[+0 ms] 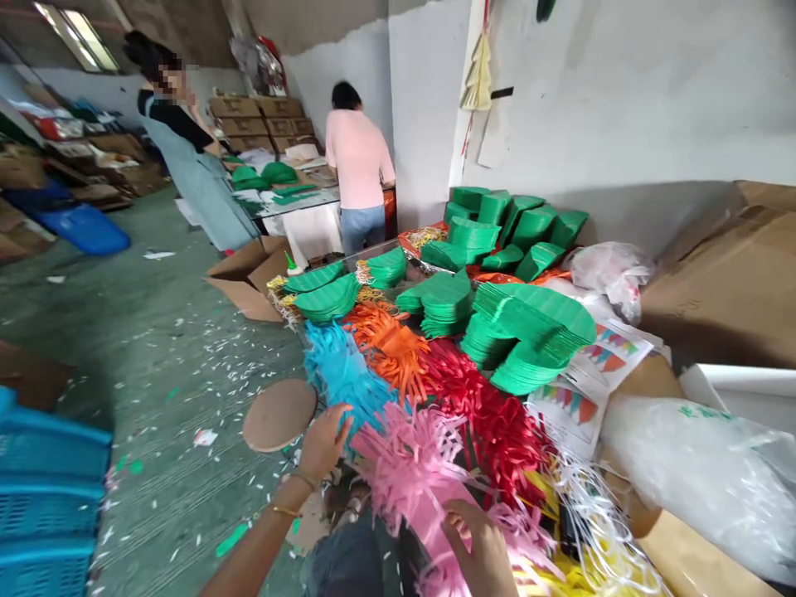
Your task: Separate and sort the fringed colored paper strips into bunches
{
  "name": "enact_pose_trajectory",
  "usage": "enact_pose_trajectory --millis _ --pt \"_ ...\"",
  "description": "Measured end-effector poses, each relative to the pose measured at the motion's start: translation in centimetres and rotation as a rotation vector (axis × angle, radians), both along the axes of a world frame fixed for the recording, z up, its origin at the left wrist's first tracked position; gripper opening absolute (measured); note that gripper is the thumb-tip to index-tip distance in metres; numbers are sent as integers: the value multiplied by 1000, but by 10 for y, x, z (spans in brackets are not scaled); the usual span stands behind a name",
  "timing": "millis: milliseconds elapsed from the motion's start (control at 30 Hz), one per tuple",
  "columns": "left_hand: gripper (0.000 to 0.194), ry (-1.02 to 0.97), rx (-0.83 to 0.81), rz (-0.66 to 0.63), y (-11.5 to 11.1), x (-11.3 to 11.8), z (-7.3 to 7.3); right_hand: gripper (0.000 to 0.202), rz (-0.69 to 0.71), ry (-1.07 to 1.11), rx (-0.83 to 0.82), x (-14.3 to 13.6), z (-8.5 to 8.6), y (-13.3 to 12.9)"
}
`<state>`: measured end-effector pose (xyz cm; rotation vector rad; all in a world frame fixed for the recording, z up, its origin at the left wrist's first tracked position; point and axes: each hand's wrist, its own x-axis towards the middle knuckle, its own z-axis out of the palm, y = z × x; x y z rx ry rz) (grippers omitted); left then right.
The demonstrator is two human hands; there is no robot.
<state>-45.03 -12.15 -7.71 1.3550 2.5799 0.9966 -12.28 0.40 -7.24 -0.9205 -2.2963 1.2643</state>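
Observation:
My left hand (324,446) is beside the bundle of blue fringed paper (348,369), at its near left edge. Its fingers are slightly apart, with nothing visible between them. My right hand (478,543) is at the flat middle of the pink fringed paper (429,522), its fingers curled on the paper. Pink strips fan out on both sides. Orange fringed paper (395,344) and red fringed paper (478,406) lie behind. Yellow strips (613,572) and white strings (588,497) show to the right, partly covered.
Stacks of green paper shapes (535,323) stand along the back. A clear plastic bag (696,481) and printed sheets (572,406) lie at right. A round stool (279,414) and blue crate (50,497) are at left. Two people (361,157) are at a farther table.

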Motion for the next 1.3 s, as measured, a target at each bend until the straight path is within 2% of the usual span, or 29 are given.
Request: enact_pose_trajectory --millis 100,200,267,333,433,533,667,767,833,933,1000,1033,1067,1100,1133,1167,1200,1233,1300 --pt "28 -38 48 37 1 -77 -10 30 4 40 -10 -64 -15 -21" --pt "30 -112 96 29 25 -136 -22 24 -14 62 34 -149 -24 -36" --pt "33 -199 112 5 46 -162 -29 21 -74 40 68 -210 -20 -40" --pt "30 -327 116 -42 63 -177 -34 22 -175 -11 118 -266 -11 -38" --pt "20 -593 106 -110 76 -190 -37 25 -276 -115 215 -328 1 -26" --pt "17 -929 75 -133 78 -207 -37 23 -325 -188 253 -363 0 -19" --pt "14 -1338 86 -101 79 -249 -31 24 -290 -229 297 -386 -18 -34" --pt "21 -1518 200 -46 78 -287 -18 47 -180 -266 430 -395 -41 -52" --pt "25 -1562 322 17 75 -308 -6 64 -125 -313 542 -397 -57 -59" --pt "29 -1513 529 158 65 -315 5 76 -118 -361 612 -397 -77 -63" --pt "42 -1341 624 234 55 -301 3 75 -125 -368 627 -397 -84 -63" --pt "49 -1193 617 212 50 -290 -1 74 -128 -369 634 -397 -85 -62" --pt "54 -988 565 128 44 -277 -7 73 -128 -369 643 -397 -84 -62" --pt "52 -760 449 -38 39 -264 -14 72 -127 -368 651 -397 -83 -61" --pt "48 -564 305 -268 35 -252 -21 70 -129 -365 658 -397 -82 -61" --pt "52 -399 174 -498 33 -242 -28 68 -137 -360 665 -398 -80 -61" --pt "60 -269 76 -672 32 -236 -34 64 -150 -355 672 -398 -78 -61" --pt "67 -167 1 -814 32 -233 -39 58 -167 -348 682 -398 -77 -62" --pt "78 -42 -75 -965 37 -237 -44 42 -202 -326 720 -399 -76 -64"
